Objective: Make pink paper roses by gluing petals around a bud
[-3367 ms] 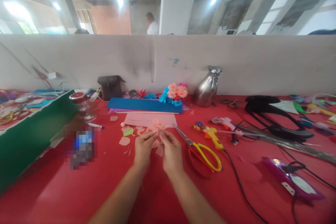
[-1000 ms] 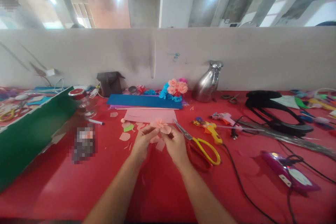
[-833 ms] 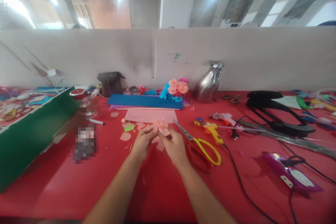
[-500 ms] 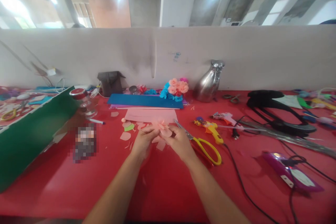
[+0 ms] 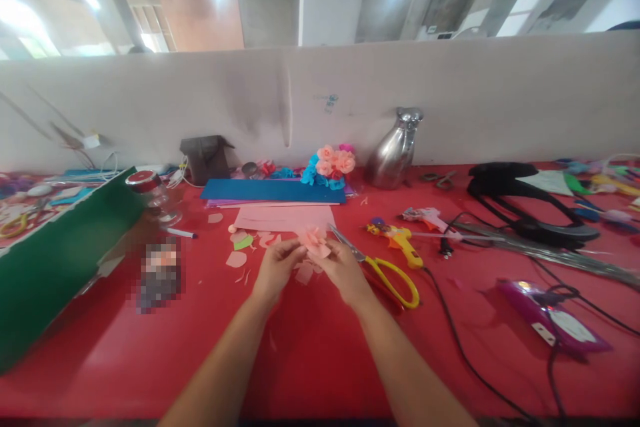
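Grasps a pink flower between the fingertips of the left hand and right hand, both pinched at its base, above the red table and by the near edge of the pink sheet. Opens upward with ruffled petals and leans one broad petal down toward the right hand. Looks roughly round; cannot tell the long axis with the base hidden by fingers. Has the right hand just beside the scissors, pointed away to the left, and the left hand near pink scraps and a green scrap.
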Action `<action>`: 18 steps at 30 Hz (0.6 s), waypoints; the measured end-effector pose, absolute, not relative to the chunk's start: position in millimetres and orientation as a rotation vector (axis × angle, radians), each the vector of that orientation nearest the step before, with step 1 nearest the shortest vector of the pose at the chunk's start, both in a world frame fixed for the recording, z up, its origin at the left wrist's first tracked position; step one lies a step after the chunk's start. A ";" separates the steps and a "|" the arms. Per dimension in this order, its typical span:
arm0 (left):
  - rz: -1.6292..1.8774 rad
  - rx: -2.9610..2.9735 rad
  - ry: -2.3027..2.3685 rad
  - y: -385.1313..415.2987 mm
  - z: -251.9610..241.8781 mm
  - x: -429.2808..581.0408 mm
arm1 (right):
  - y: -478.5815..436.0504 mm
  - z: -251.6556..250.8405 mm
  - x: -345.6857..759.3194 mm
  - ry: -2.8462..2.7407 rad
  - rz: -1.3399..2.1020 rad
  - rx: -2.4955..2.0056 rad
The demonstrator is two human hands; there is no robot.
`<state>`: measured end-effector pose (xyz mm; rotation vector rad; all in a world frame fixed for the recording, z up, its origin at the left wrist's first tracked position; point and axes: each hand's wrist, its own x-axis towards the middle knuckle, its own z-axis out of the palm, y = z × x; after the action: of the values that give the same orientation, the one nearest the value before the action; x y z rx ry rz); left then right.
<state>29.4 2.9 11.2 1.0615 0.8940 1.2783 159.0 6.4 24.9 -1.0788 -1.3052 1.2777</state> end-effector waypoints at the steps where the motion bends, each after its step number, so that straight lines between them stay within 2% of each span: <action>1: 1.273 1.064 0.907 2.8 11.1 29.4 | 6.3 24.7 159.2 -1.312 1.272 -1.078; 10: 1.252 1.074 0.935 3.9 9.6 26.9 | 5.9 18.3 160.7 -1.381 1.246 -1.076; 18: 1.188 0.959 0.914 5.5 2.5 22.7 | 7.9 10.4 160.3 -1.495 1.033 -1.040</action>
<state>22.7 5.5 2.5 0.9590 0.9144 1.1882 160.3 7.9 10.4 -1.0402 -1.4946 1.0332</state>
